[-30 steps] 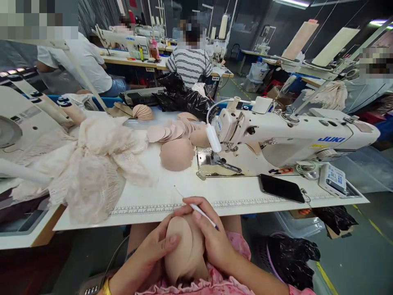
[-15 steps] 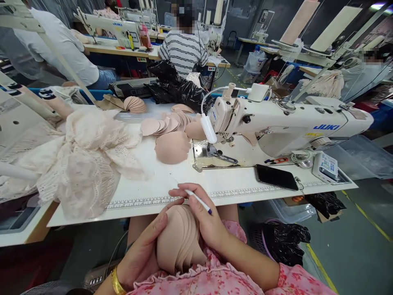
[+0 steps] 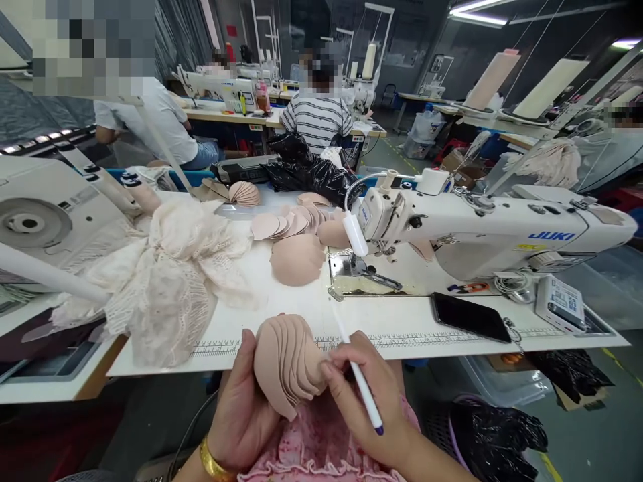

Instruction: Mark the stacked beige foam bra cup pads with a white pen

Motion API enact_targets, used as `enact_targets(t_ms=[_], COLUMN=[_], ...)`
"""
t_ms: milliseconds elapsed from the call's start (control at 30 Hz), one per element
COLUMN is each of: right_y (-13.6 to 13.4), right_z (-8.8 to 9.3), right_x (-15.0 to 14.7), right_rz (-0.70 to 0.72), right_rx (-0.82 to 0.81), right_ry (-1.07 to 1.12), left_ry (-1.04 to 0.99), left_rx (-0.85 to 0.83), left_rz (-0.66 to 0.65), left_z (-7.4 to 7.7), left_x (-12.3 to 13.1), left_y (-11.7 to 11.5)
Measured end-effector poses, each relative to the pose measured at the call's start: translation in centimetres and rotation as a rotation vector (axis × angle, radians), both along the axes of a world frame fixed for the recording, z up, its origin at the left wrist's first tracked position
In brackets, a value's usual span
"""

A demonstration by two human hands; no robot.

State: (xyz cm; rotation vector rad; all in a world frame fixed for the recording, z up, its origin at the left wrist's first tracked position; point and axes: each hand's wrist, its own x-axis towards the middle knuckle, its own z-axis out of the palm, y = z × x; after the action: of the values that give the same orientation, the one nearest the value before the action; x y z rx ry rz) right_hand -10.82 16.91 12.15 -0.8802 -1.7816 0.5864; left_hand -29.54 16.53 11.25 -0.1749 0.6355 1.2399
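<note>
A fanned stack of beige foam bra cups (image 3: 284,358) is cradled in my left hand (image 3: 240,410), whose thumb stands up along the stack's left side. My right hand (image 3: 379,395) has a white pen (image 3: 368,395) with a purple end lying across it. The thumb and index finger of that hand touch the right edge of the cups. Past my hands, another pile of beige cups (image 3: 298,260) lies on the white sewing table (image 3: 251,328), left of the needle area of a white sewing machine (image 3: 482,231).
Cream lace fabric (image 3: 171,294) heaps over the table's left side. A black phone (image 3: 471,317) and a small white box (image 3: 560,304) lie at the right. A printed ruler (image 3: 402,340) runs along the front edge. Black plastic bags (image 3: 314,167) sit behind, with people at other machines.
The stack of cups has been raised from my lap toward the table edge and turned. My right hand has moved from over its top to its right edge. The view has tilted up.
</note>
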Motion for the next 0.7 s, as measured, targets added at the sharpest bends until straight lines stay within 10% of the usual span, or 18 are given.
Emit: enact_targets(t_ms=[100, 300, 433, 567, 700], right_y=[0.2, 0.3, 0.2, -0.1, -0.3], right_z=[-1.2, -2.7, -2.3, -2.6, -3.3], right_x=[-0.6, -0.9, -0.6, -1.6, -2.5], right_rz=[-0.121, 0.119, -0.012, 0.164, 0.213], right_rx=[0.151, 0.239, -0.155, -0.656, -0.735], right_ry=[0.041, -0.047, 0.216, 0.632, 0.830], left_ry=[0.015, -0.004, -0.073, -0.092, -0.029], left_rx=[0.137, 0.099, 0.095, 0.094, -0.035], left_rz=[0.040, -0.011, -0.126, -0.301, -0.221], left_z=[-0.7, -0.3, -0.4, -0.7, -0.6], left_x=[0.2, 0.1, 0.4, 1.0, 0.8], left_y=[0.2, 0.3, -0.1, -0.7, -0.8])
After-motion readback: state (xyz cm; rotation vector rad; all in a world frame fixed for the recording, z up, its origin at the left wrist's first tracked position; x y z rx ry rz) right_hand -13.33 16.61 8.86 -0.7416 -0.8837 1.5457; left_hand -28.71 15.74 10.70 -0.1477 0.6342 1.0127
